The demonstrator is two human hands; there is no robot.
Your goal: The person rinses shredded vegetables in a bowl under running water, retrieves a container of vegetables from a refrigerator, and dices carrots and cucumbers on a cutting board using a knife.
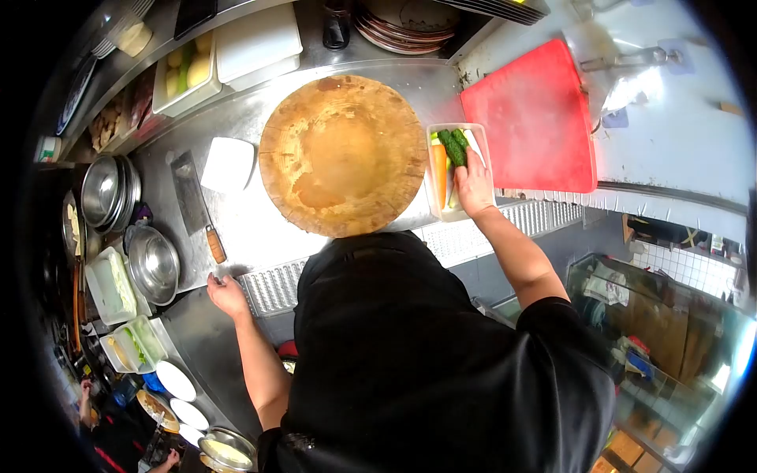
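My right hand [474, 189] is inside a clear plastic container [434, 209], its fingers and thumb about a dark green, bumpy cucumber [459, 154]. Another cucumber [447, 137] lies against it, with an orange carrot [440, 167] and pale vegetable pieces alongside. My left hand [227, 295] rests by the counter's front edge, fingers parted and nothing in them. Just beyond those fingertips is the wooden handle of a cleaver [189, 193], which lies flat on the steel counter. Between my two hands stands a large round wooden chopping block [343, 154] with a bare top.
A white dish [228, 164] sits left of the block. Steel bowls [154, 266] and food tubs [111, 285] line the left side. A red cutting board [532, 118] leans at the right. Plates [402, 27] are stacked behind. Another person's hand [85, 388] shows at lower left.
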